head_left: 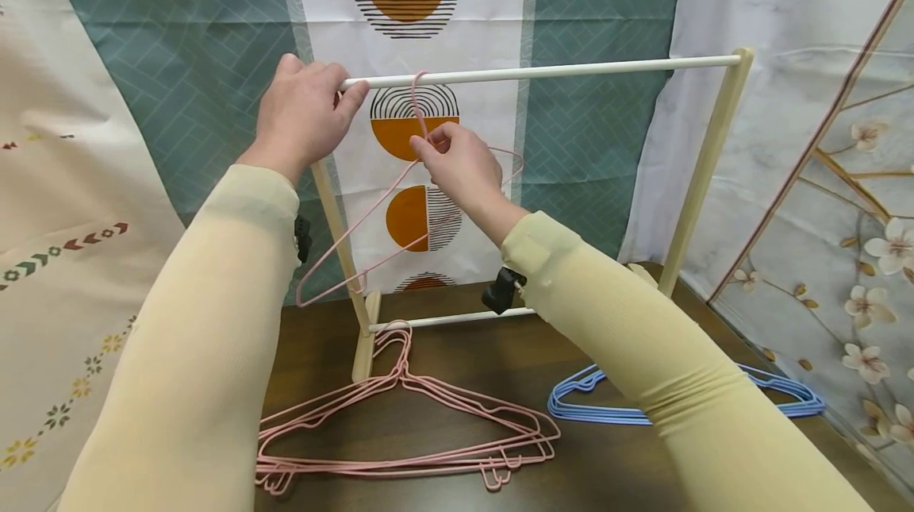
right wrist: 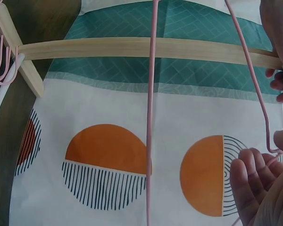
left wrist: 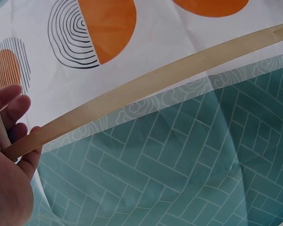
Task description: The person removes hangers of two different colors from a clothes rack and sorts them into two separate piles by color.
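Note:
A clothes rack with a white top rail [head_left: 571,71] and wooden posts [head_left: 707,171] stands before me. My left hand [head_left: 303,111] grips its top left corner; in the left wrist view the fingers curl around the upper end of the wooden post [left wrist: 132,92]. My right hand [head_left: 464,163] pinches a pink hanger [right wrist: 150,117] at the neck, just under the hook. That hook lies over the white rail, to the right of my left hand. The hanger's body slants, its left corner lower and nearer to me. My right hand and forearm hide part of it.
Several pink hangers [head_left: 385,464] lie stacked on the dark wooden table [head_left: 343,492], their hooks by the rack's left foot [head_left: 362,357]. A stack of blue hangers [head_left: 600,418] lies at the right, partly behind my right sleeve. Patterned cloth [head_left: 607,123] hangs behind the rack.

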A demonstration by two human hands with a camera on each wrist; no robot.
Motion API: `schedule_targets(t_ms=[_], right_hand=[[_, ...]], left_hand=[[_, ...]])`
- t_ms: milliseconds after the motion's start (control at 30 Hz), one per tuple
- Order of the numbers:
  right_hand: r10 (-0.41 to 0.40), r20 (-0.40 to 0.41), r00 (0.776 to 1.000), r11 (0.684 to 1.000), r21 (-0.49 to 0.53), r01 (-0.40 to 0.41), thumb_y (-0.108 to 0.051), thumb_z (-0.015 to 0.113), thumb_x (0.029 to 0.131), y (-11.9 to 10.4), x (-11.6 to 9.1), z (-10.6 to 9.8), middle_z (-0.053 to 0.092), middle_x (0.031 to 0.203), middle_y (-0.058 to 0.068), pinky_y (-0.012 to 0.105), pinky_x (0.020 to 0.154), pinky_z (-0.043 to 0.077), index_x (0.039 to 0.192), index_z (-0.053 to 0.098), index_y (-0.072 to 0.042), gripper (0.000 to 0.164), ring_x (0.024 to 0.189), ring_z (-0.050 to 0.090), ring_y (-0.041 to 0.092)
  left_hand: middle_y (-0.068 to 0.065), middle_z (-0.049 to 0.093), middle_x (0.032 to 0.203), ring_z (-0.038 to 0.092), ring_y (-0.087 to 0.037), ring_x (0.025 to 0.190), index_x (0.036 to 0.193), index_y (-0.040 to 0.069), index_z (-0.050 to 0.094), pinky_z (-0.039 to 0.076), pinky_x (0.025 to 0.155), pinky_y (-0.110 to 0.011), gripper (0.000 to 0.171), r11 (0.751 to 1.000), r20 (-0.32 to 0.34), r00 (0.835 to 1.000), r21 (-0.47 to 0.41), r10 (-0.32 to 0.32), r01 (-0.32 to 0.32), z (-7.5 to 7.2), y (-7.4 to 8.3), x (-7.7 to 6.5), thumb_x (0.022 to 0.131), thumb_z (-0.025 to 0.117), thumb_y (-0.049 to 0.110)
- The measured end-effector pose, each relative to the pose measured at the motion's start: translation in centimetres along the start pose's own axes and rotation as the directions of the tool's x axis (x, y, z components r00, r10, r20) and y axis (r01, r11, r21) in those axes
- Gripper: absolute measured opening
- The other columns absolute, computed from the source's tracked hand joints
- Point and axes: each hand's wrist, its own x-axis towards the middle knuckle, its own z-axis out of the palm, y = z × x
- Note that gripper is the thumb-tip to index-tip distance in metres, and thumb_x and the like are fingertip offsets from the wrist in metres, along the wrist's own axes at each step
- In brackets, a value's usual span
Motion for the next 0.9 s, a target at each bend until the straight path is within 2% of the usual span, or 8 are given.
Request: schedule_targets(t_ms=[167, 400, 633, 900], right_hand=[[-0.019, -0.012, 1.000, 0.998, 0.058, 0.020, -0.046, 0.064, 0.112, 0.0, -0.1, -1.1, 0.076, 0.099, -0.005, 0.032, 0.076, 0.052, 0.119, 0.074, -0.017, 0.032, 0.076, 0.071, 0.010], [-0.067, 0.001, 0.998, 0.984, 0.163, 0.066, -0.038, 0.067, 0.112, 0.1, -1.2, -3.1, 0.076, 0.102, 0.005, 0.030, 0.073, 0.059, 0.118, 0.073, -0.012, 0.027, 0.076, 0.072, 0.019], [-0.107, 0.107, 0.988, 0.981, 0.174, 0.088, -0.033, 0.067, 0.113, 1.2, -3.4, -5.7, 0.075, 0.102, 0.004, 0.033, 0.077, 0.062, 0.121, 0.074, -0.011, 0.024, 0.079, 0.072, 0.024], [-0.061, 0.228, 0.972, 0.988, 0.155, 0.026, -0.024, 0.066, 0.113, 4.0, -6.2, -8.1, 0.080, 0.110, 0.007, 0.034, 0.077, 0.064, 0.132, 0.074, -0.009, 0.025, 0.084, 0.073, 0.029]], left_hand=[[-0.017, 0.062, 0.109, 0.041, -0.040, 0.119, 0.122, 0.004, 0.065, 0.039, 0.088, -0.051, 0.055, 1.000, 0.004, 1.000, -0.006, -0.007, 0.007, 0.0, 0.1, 0.1, 0.119, 0.035, 0.051], [-0.018, 0.063, 0.109, 0.041, -0.042, 0.119, 0.118, 0.004, 0.064, 0.039, 0.091, -0.052, 0.054, 1.000, 0.009, 1.000, -0.006, -0.002, 0.003, -0.2, 0.1, 0.1, 0.119, 0.036, 0.051], [-0.018, 0.063, 0.109, 0.041, -0.042, 0.120, 0.121, 0.004, 0.065, 0.040, 0.091, -0.052, 0.055, 1.000, 0.012, 1.000, -0.013, -0.002, 0.002, -0.2, 0.1, 0.1, 0.119, 0.036, 0.050], [-0.019, 0.064, 0.110, 0.041, -0.043, 0.120, 0.125, 0.003, 0.065, 0.040, 0.091, -0.053, 0.056, 1.000, 0.014, 1.000, -0.017, 0.000, 0.001, -0.1, 0.1, 0.2, 0.119, 0.037, 0.050]])
